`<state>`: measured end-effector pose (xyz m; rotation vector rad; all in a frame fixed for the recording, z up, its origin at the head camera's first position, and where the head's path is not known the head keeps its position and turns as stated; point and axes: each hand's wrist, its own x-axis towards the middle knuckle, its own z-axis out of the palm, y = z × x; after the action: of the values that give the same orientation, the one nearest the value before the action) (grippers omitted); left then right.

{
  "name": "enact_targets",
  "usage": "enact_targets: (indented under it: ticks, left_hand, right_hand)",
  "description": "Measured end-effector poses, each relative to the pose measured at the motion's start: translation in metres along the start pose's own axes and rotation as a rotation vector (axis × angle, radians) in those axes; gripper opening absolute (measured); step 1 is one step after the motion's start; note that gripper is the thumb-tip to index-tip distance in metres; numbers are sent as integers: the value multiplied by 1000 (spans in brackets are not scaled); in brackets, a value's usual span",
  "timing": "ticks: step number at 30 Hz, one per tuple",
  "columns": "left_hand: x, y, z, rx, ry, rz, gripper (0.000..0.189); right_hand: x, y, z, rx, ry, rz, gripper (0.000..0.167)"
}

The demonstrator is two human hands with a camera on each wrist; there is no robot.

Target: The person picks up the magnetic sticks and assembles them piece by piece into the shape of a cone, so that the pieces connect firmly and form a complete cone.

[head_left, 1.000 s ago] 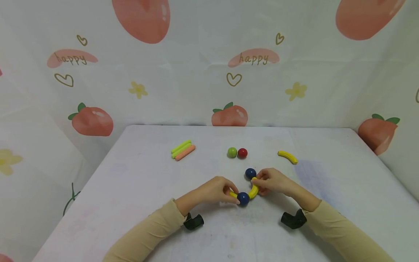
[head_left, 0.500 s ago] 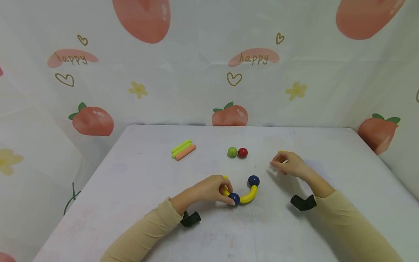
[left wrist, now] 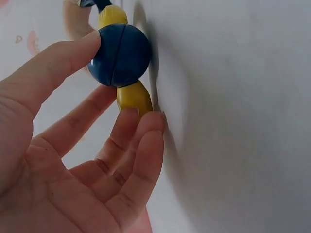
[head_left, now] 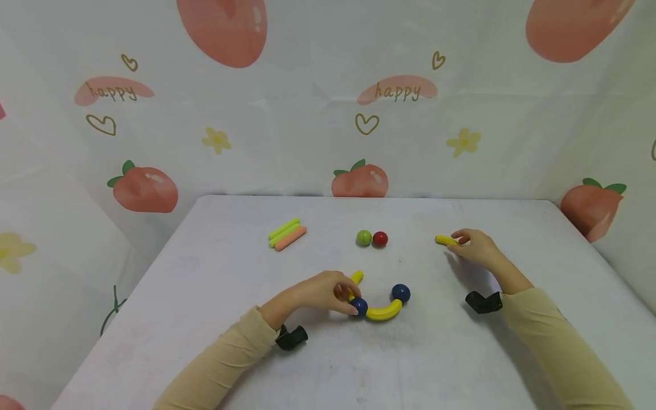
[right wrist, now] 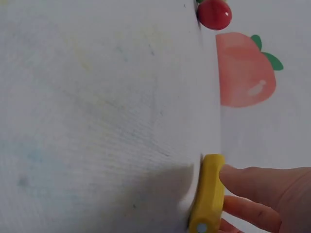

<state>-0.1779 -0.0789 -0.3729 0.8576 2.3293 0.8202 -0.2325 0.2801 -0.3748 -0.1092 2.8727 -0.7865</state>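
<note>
My left hand (head_left: pixel 328 291) pinches a dark blue ball (left wrist: pixel 121 56) between thumb and fingers. A yellow curved rod (head_left: pixel 357 277) joins that ball, its lower part partly hidden by my fingers. On the ball's other side, a second yellow curved rod (head_left: pixel 384 313) runs to another blue ball (head_left: pixel 401 293), making an open U shape on the table. At the right, my right hand (head_left: pixel 479 247) has thumb and fingers on either side of a loose yellow curved rod (right wrist: pixel 209 194), with a small silvery dot on its end.
Behind the U lie a green ball (head_left: pixel 364 238) and a red ball (head_left: pixel 380 239), side by side. Farther left, two yellow-green straight rods (head_left: pixel 284 229) lie beside an orange rod (head_left: pixel 290 238). A patterned cloth (head_left: pixel 287 114) hangs behind the white table (head_left: pixel 230 216).
My right hand let go of the joined blue-and-yellow pieces and moved right and back to the loose yellow rod. My left hand shifted the joined pieces left, turning them into an upright U.
</note>
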Motion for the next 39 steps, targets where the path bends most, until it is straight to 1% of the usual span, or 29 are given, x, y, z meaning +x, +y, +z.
enact_targets:
  ticks: [7, 15, 19, 22, 25, 29, 33, 39]
  left_hand:
    - [0, -7, -4, -19, -8, 6, 29]
    - [0, -9, -6, -37, -8, 15, 29]
    - [0, -9, -6, -45, -11, 13, 29]
    - [1, -10, -6, -47, -11, 12, 29]
    - [1, -9, -6, -46, -10, 11, 29]
    - [0, -8, -6, -46, -9, 8, 30]
    - [0, -8, -6, -45, -9, 6, 30]
    - [0, -8, -6, -46, -7, 4, 30]
  right_hand:
    - [3, 0, 4, -22, -29, -1, 39]
    - [-5, -11, 9, -7, -65, -54, 30]
    - [-9, -18, 12, 22, -85, -77, 34]
    - [-13, -25, 15, 60, -115, -91, 39]
    - [-17, -32, 17, 110, -154, -106, 40]
    - [-21, -39, 21, 208, -216, -110, 40]
    - [-23, -44, 27, 292, -266, -89, 39]
    - [-26, -49, 35, 355, -311, -66, 43]
